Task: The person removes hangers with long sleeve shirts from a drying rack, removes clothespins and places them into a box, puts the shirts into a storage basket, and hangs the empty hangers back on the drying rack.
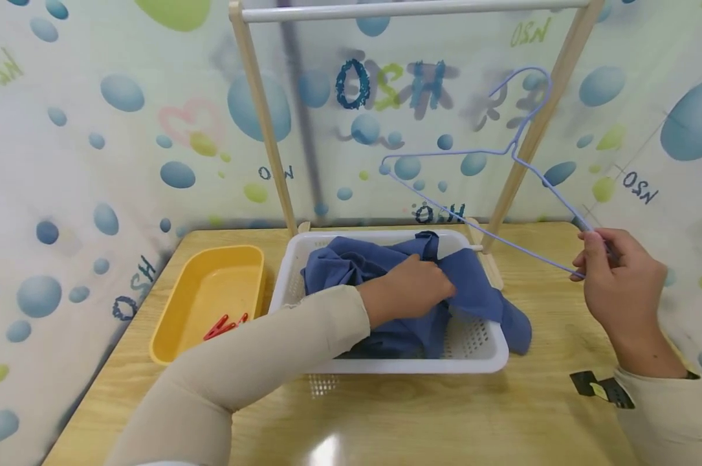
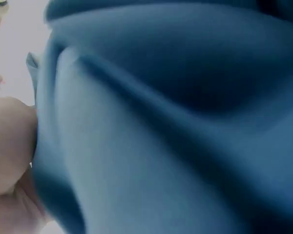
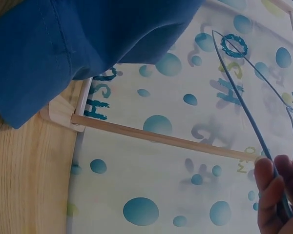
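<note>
A blue garment (image 1: 473,285) lies bunched in a white plastic basket (image 1: 409,366), and one end hangs over the basket's right rim. My left hand (image 1: 413,288) reaches in from above and grips the cloth with curled fingers, the fingertips hidden in its folds. In the left wrist view the blue cloth (image 2: 136,146) fills most of the picture. My right hand (image 1: 624,285) holds a thin light-blue hanger (image 1: 455,153) by one end, its hook pointing up in front of the rack. The right wrist view shows thumb and fingers closed around the hanger's wire (image 3: 241,100).
A yellow tray (image 1: 211,285) with red clothespins (image 1: 219,329) stands left of the basket. Behind the basket rises a rack with wooden posts (image 1: 266,123) and a white top bar (image 1: 409,10). A patterned curtain closes off the table's back.
</note>
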{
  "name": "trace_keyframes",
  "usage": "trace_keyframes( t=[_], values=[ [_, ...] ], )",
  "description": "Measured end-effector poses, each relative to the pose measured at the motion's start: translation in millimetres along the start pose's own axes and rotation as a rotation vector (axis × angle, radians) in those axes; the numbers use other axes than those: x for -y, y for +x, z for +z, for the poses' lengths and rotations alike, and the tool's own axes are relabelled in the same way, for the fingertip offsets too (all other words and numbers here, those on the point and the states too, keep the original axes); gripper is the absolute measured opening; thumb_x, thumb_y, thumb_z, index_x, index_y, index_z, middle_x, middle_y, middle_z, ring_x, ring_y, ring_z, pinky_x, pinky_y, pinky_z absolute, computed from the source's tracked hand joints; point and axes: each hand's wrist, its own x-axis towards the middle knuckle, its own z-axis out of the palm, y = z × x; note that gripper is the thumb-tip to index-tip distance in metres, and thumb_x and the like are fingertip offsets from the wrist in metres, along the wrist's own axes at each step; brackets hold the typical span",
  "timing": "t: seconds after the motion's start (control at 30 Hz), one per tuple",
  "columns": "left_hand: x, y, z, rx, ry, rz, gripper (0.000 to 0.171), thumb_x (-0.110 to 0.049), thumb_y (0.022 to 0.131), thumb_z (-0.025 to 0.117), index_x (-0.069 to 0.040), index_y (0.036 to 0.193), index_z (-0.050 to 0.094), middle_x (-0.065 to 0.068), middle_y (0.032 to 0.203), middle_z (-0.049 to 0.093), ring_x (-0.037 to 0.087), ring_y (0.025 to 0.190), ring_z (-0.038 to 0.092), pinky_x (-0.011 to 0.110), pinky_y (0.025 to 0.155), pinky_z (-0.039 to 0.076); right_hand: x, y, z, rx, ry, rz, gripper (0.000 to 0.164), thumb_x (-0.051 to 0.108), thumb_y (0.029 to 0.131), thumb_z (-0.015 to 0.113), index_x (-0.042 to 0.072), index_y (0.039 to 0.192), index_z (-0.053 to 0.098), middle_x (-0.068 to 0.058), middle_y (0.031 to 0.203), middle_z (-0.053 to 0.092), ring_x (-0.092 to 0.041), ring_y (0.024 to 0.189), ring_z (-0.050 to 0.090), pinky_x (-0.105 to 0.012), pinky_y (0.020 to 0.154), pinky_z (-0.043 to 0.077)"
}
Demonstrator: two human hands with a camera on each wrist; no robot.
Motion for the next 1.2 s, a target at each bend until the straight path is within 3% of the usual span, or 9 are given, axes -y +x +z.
trace_keyframes(
  t=[0.13, 0.3, 0.4, 0.67, 0.77, 0.87, 1.0, 1.1, 1.2],
  values=[
    [6.9, -5.9, -11.6, -0.113, -0.097, -0.010, 0.041, -0.008, 0.101, 0.052, -0.025, 0.138, 0.059, -0.004, 0.127, 0.063, 0.014, 0.112, 0.063, 0.034, 0.096, 0.051, -2, 2, -3, -0.008, -0.024, 0.003, 0.023, 0.013, 0.100, 0.058, -0.007, 0.107, 0.066, 0.027, 0.068, 0.054, 0.013, 0.056, 0.053, -0.001, 0.058, 0.045],
    [16.5, -24.7, -20.6, -0.324, -0.249, -0.037, 0.037, -0.004, 0.103, 0.046, -0.022, 0.130, 0.065, 0.000, 0.113, 0.061, 0.012, 0.098, 0.061, 0.025, 0.082, 0.052, -1, 3, -1, -0.010, -0.028, 0.001, 0.023, 0.014, 0.101, 0.057, -0.007, 0.107, 0.066, 0.026, 0.068, 0.054, 0.013, 0.056, 0.053, -0.001, 0.058, 0.044],
    [22.2, -36.0, -23.0, -0.456, -0.308, -0.059, 0.035, -0.006, 0.105, 0.041, -0.019, 0.122, 0.069, 0.000, 0.104, 0.061, 0.012, 0.090, 0.059, 0.024, 0.076, 0.050, 0, 3, 0, -0.008, -0.020, -0.003, 0.023, 0.014, 0.101, 0.057, -0.007, 0.107, 0.066, 0.025, 0.068, 0.054, 0.012, 0.057, 0.053, -0.001, 0.058, 0.045],
    [41.0, -67.4, -31.8, -0.767, -0.437, -0.141, 0.034, -0.004, 0.102, 0.039, -0.010, 0.100, 0.072, 0.003, 0.091, 0.060, 0.015, 0.078, 0.055, 0.027, 0.078, 0.050, 2, 3, 3, -0.015, -0.009, -0.025, 0.019, 0.014, 0.101, 0.056, -0.002, 0.103, 0.067, 0.026, 0.068, 0.054, 0.013, 0.056, 0.054, -0.001, 0.058, 0.045],
    [45.6, -77.8, -32.5, -0.828, -0.480, -0.172, 0.032, -0.006, 0.100, 0.038, -0.010, 0.089, 0.068, 0.003, 0.083, 0.054, 0.016, 0.070, 0.047, 0.029, 0.067, 0.043, 3, 2, 3, -0.016, -0.012, -0.011, 0.018, 0.014, 0.101, 0.057, 0.000, 0.103, 0.067, 0.025, 0.068, 0.055, 0.012, 0.056, 0.054, -0.001, 0.058, 0.045],
    [46.1, -82.9, -29.7, -0.808, -0.489, -0.190, 0.027, -0.009, 0.098, 0.040, -0.013, 0.082, 0.062, 0.002, 0.079, 0.046, 0.017, 0.064, 0.038, 0.031, 0.063, 0.038, 4, 1, 2, -0.013, -0.023, -0.008, 0.020, 0.014, 0.101, 0.057, -0.003, 0.105, 0.066, 0.025, 0.069, 0.054, 0.012, 0.056, 0.053, -0.001, 0.058, 0.045],
    [42.9, -81.3, -18.3, -0.705, -0.422, -0.186, 0.020, -0.012, 0.094, 0.046, -0.017, 0.078, 0.058, 0.000, 0.076, 0.042, 0.016, 0.060, 0.035, 0.031, 0.060, 0.034, 5, 0, 0, -0.014, -0.029, 0.000, 0.019, 0.015, 0.101, 0.057, -0.001, 0.104, 0.066, 0.025, 0.068, 0.054, 0.013, 0.055, 0.053, -0.001, 0.058, 0.045],
    [39.0, -77.7, -8.1, -0.573, -0.366, -0.186, 0.019, -0.015, 0.094, 0.047, -0.017, 0.081, 0.060, 0.000, 0.078, 0.046, 0.016, 0.062, 0.039, 0.032, 0.063, 0.035, 5, 1, -1, -0.023, -0.018, -0.004, 0.017, 0.015, 0.101, 0.057, 0.001, 0.102, 0.067, 0.026, 0.068, 0.055, 0.013, 0.056, 0.054, -0.001, 0.058, 0.045],
    [35.1, -74.6, -1.1, -0.376, -0.334, -0.191, 0.021, -0.021, 0.097, 0.048, -0.019, 0.098, 0.069, 0.000, 0.092, 0.055, 0.016, 0.078, 0.050, 0.036, 0.075, 0.039, 7, 2, -2, -0.035, 0.003, -0.023, 0.018, 0.015, 0.101, 0.058, 0.000, 0.101, 0.068, 0.027, 0.068, 0.055, 0.013, 0.056, 0.054, -0.002, 0.058, 0.045]
  ],
)
